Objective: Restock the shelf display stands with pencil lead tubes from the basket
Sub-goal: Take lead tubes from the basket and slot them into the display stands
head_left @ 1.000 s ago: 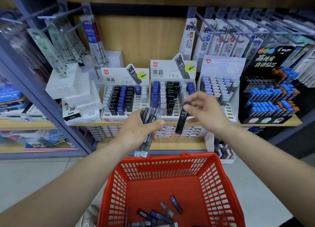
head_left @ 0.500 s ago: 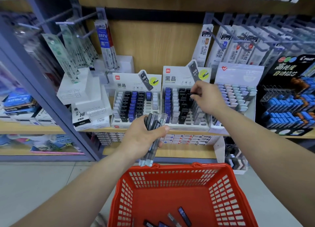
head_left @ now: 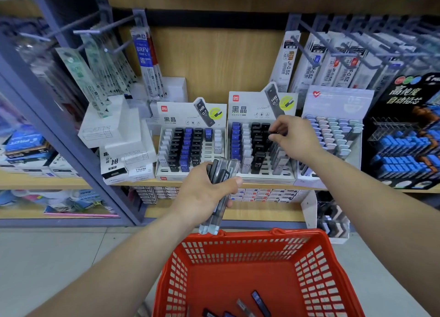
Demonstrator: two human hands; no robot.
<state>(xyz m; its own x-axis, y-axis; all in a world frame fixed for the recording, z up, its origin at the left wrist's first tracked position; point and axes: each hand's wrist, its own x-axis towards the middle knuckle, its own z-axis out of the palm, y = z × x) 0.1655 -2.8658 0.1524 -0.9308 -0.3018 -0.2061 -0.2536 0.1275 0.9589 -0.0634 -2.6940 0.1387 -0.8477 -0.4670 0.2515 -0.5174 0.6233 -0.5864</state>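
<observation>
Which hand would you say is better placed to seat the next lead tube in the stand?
Right hand: it pinches a black tube over the right display stand; the left hand is full, gripping the spare tubes.

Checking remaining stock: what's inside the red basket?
In the red basket a few loose lead tubes lie on its floor: one blue, one grey, some dark. The picture's bottom edge cuts off the near part, so any more there cannot be seen.

One basket point(head_left: 250, 237), with about four tubes point(head_left: 259, 301) in it. Two hands, left hand point(head_left: 202, 195) and right hand point(head_left: 296, 139). Four stands point(head_left: 190, 113), side by side.
</observation>
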